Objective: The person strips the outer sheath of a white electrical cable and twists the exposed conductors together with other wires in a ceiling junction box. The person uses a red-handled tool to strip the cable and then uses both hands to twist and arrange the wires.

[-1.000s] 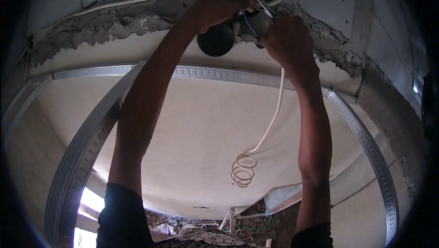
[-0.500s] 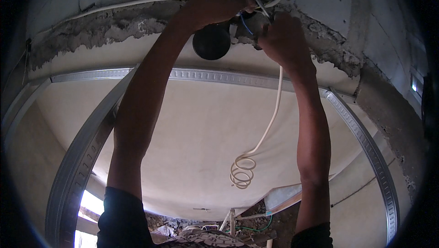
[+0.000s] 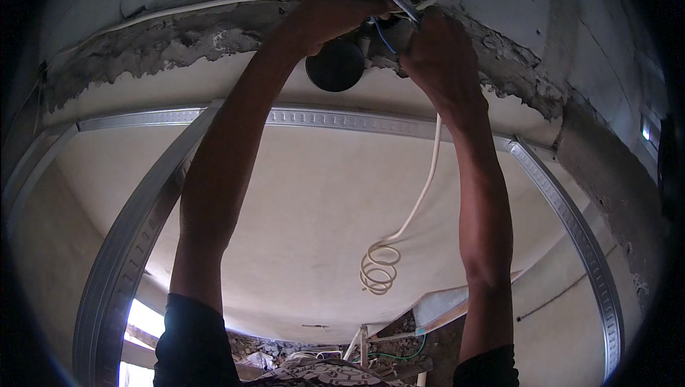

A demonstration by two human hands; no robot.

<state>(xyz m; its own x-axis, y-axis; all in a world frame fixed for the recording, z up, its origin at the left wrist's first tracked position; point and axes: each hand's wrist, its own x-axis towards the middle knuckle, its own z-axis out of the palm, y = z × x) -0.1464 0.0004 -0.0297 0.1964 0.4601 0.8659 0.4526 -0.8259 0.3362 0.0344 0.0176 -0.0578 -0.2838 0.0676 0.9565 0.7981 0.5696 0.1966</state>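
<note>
Reaching overhead past the metal ceiling rail [image 3: 399, 121], the left hand [image 3: 335, 9] is closed around a black round fixture [image 3: 335, 66] at the rough plaster groove [image 3: 164, 41], the right hand [image 3: 439, 59] pinching blue wires [image 3: 382, 34] beside the dangling white cable [image 3: 421, 201].

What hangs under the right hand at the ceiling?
A white cable drops from the right hand, ending in a loose coil. Its upper end is hidden by the hand.
</note>
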